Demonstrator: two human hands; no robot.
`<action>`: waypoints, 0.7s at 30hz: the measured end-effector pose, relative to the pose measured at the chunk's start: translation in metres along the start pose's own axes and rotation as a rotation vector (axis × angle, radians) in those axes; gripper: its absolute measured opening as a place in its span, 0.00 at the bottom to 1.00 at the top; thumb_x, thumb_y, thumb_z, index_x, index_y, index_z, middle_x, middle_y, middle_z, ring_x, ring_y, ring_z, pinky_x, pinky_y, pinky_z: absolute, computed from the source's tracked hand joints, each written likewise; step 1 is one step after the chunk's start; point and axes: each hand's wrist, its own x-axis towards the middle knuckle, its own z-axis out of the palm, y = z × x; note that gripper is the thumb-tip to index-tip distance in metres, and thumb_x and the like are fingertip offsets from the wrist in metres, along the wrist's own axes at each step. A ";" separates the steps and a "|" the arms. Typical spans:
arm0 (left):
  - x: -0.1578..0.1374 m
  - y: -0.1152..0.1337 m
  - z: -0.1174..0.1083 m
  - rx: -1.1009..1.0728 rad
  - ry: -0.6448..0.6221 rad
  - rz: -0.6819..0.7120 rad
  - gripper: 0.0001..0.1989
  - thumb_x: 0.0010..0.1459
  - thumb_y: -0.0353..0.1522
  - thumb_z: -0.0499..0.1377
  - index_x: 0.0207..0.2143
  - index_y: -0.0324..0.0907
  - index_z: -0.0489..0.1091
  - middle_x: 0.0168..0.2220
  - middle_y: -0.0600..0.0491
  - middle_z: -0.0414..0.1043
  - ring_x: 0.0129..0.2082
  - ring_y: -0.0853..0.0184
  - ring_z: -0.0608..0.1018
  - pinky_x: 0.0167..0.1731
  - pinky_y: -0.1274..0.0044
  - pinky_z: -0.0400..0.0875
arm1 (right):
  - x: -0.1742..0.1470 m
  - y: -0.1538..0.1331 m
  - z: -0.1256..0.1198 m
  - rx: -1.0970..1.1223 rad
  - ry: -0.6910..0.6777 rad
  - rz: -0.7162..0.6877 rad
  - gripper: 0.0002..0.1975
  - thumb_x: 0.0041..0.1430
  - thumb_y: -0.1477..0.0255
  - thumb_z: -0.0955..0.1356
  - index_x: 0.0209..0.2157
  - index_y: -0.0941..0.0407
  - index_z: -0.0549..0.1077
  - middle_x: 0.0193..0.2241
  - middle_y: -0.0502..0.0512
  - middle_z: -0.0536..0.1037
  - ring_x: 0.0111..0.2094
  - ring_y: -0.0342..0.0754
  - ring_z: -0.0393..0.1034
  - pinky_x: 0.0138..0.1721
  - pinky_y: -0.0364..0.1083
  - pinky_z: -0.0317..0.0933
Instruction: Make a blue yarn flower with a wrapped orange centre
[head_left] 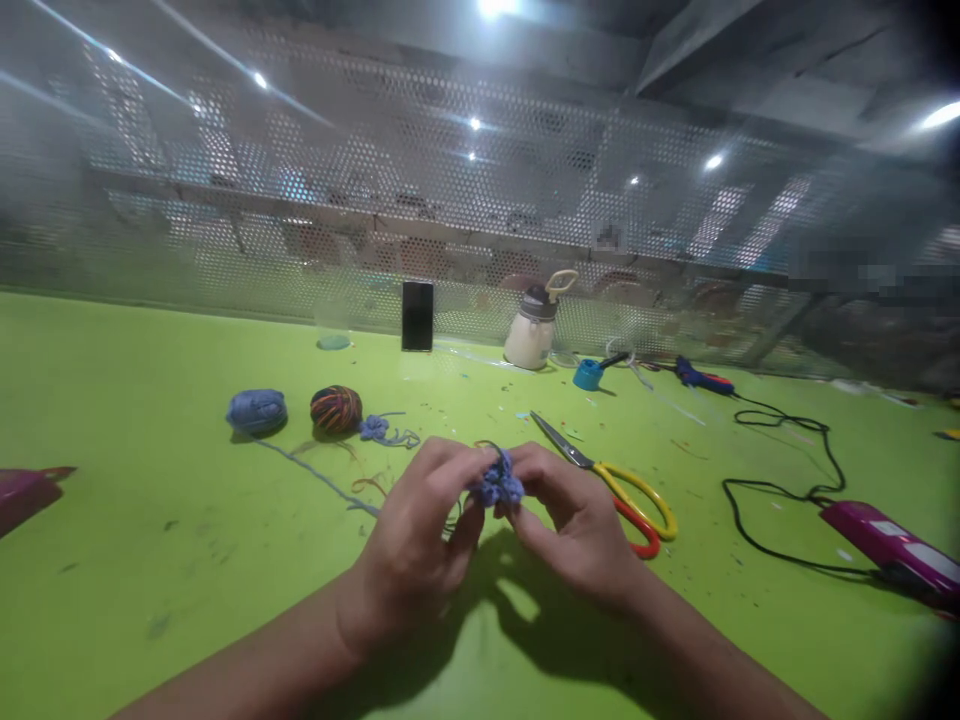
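Between the fingertips of both hands is a small blue-purple crocheted piece (501, 482), held just above the green tabletop. My left hand (424, 520) pinches its left side, and my right hand (574, 515) grips its right side. A dark strand crosses the top of the piece; its ends are hidden by the fingers. From a blue yarn ball (257, 411) a strand runs over the table toward my left hand. A dark multicoloured yarn ball (336, 409) sits beside it, with a small blue crocheted flower (373, 428) close by. Scissors (592, 465) with yellow and red handles lie just beyond my right hand.
At the back stand a phone (418, 316) and a white bottle (529, 335) before a perforated metal screen (450, 200). A blue tape roll (589, 375), a dark blue tool (701, 377) and a magenta device (892, 545) with a black cord lie to the right.
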 end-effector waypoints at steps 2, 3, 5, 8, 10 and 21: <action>0.000 0.003 0.000 0.010 -0.009 0.042 0.36 0.52 0.13 0.57 0.61 0.45 0.56 0.43 0.48 0.68 0.43 0.63 0.71 0.43 0.69 0.73 | 0.000 -0.002 0.002 0.004 0.017 -0.057 0.09 0.56 0.82 0.67 0.37 0.55 0.72 0.34 0.55 0.73 0.35 0.48 0.69 0.38 0.49 0.68; 0.000 0.004 -0.001 0.021 -0.016 0.065 0.37 0.52 0.13 0.57 0.61 0.46 0.56 0.43 0.47 0.68 0.43 0.63 0.71 0.44 0.68 0.73 | -0.001 -0.003 0.003 0.002 0.028 -0.076 0.10 0.56 0.82 0.67 0.37 0.55 0.72 0.34 0.55 0.74 0.35 0.48 0.69 0.38 0.49 0.68; 0.001 0.006 -0.002 0.044 -0.022 0.097 0.39 0.51 0.13 0.58 0.62 0.47 0.56 0.42 0.48 0.68 0.44 0.62 0.71 0.43 0.67 0.74 | -0.002 -0.004 0.005 -0.012 0.057 -0.101 0.09 0.57 0.82 0.67 0.36 0.55 0.72 0.33 0.55 0.74 0.34 0.48 0.69 0.37 0.49 0.68; 0.003 0.007 -0.004 0.060 -0.003 0.107 0.40 0.51 0.13 0.58 0.62 0.48 0.56 0.41 0.48 0.68 0.43 0.62 0.71 0.42 0.67 0.75 | -0.004 -0.006 0.007 -0.014 0.096 -0.099 0.08 0.57 0.83 0.67 0.34 0.55 0.73 0.31 0.54 0.74 0.33 0.48 0.68 0.37 0.49 0.68; 0.002 0.008 -0.005 0.054 0.007 0.102 0.39 0.51 0.14 0.58 0.62 0.49 0.57 0.41 0.48 0.68 0.43 0.62 0.72 0.42 0.67 0.75 | -0.005 -0.007 0.008 0.018 0.105 -0.068 0.08 0.57 0.82 0.67 0.33 0.55 0.73 0.31 0.55 0.74 0.33 0.48 0.69 0.37 0.50 0.68; 0.016 0.011 0.003 -0.487 0.158 -0.952 0.12 0.48 0.25 0.64 0.36 0.41 0.69 0.32 0.54 0.73 0.33 0.67 0.77 0.35 0.75 0.74 | -0.006 -0.002 0.005 0.283 0.211 0.182 0.07 0.52 0.80 0.71 0.27 0.54 0.78 0.32 0.54 0.76 0.32 0.46 0.71 0.31 0.45 0.67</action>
